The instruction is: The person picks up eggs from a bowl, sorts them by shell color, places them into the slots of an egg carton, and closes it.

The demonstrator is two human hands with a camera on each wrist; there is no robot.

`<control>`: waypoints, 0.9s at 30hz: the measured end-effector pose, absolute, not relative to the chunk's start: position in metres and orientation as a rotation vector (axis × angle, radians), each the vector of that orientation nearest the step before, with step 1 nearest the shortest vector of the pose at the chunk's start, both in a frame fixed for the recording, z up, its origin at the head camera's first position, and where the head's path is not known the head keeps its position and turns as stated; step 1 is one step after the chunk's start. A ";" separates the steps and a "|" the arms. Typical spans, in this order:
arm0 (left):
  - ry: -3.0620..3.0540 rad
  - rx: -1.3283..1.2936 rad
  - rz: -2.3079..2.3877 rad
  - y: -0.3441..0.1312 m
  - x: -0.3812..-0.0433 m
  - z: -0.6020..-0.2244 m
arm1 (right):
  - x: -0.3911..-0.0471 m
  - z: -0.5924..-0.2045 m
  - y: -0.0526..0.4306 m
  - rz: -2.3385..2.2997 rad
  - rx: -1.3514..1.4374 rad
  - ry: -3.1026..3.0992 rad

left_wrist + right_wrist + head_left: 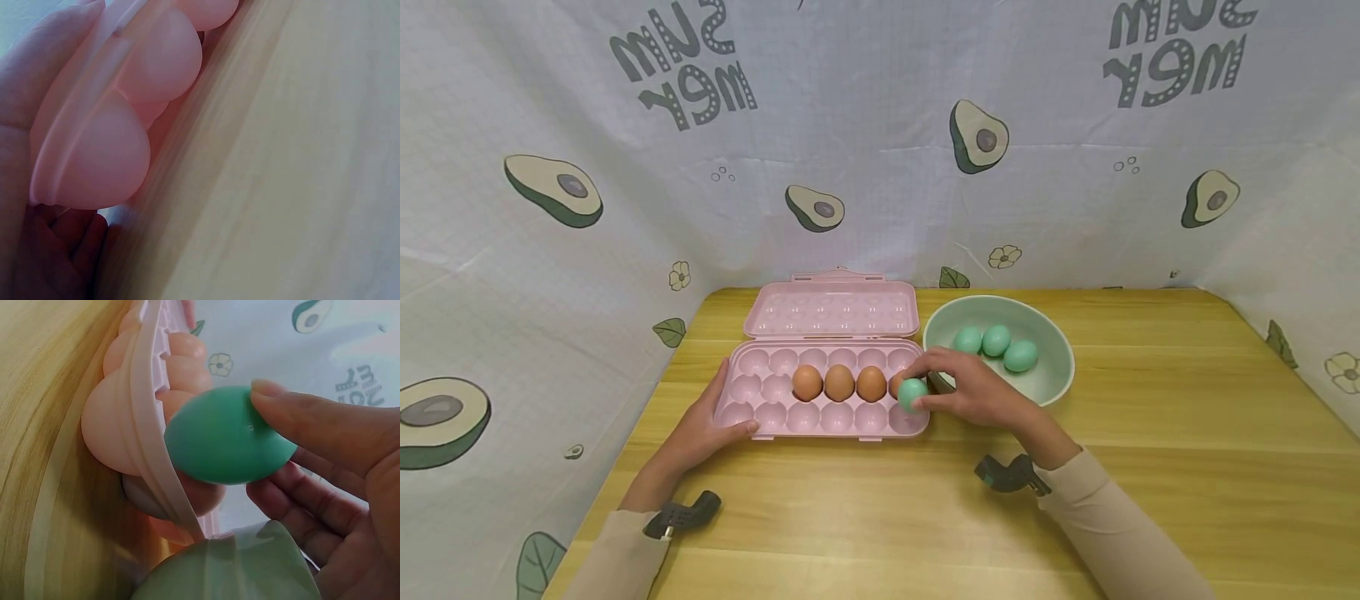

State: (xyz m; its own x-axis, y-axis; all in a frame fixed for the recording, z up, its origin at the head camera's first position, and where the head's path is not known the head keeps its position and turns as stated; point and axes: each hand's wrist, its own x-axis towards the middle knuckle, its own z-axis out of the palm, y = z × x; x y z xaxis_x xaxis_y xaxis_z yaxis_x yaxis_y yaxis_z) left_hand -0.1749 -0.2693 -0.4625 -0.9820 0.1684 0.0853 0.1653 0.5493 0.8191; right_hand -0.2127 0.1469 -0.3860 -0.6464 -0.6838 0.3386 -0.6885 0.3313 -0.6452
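A pink egg carton (820, 423) lies with its lid (831, 308) folded back. Several brown eggs (839, 383) sit in its middle row, the rightmost partly hidden behind a green egg (913, 394). My right hand (973, 392) pinches this green egg between thumb and fingers, over the carton's right end. In the right wrist view the green egg (228, 434) overlaps the carton's rim (150, 406). My left hand (696, 429) grips the carton's left end. Its thumb (47, 56) lies along the rim in the left wrist view, fingers curled at the end wall.
A pale green bowl (1060, 367) stands just right of the carton, with three green eggs (996, 341) inside. The wooden table (1187, 433) runs back to a printed curtain (880, 108). Dark wrist devices (1003, 473) sit at both cuffs.
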 end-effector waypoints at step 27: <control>2.756 0.299 1.466 -0.269 -0.173 -0.460 | -0.207 -0.385 0.141 1.089 1.263 -2.674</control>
State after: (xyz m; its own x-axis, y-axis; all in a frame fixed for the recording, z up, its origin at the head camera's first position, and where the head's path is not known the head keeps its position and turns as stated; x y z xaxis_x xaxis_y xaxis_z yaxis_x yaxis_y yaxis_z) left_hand -0.1733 -0.2688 -0.4603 -0.9818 0.1705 0.0840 0.1650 0.5446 0.8223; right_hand -0.2071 0.1414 -0.3852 -0.6789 -0.6835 0.2683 -0.6765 0.4402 -0.5903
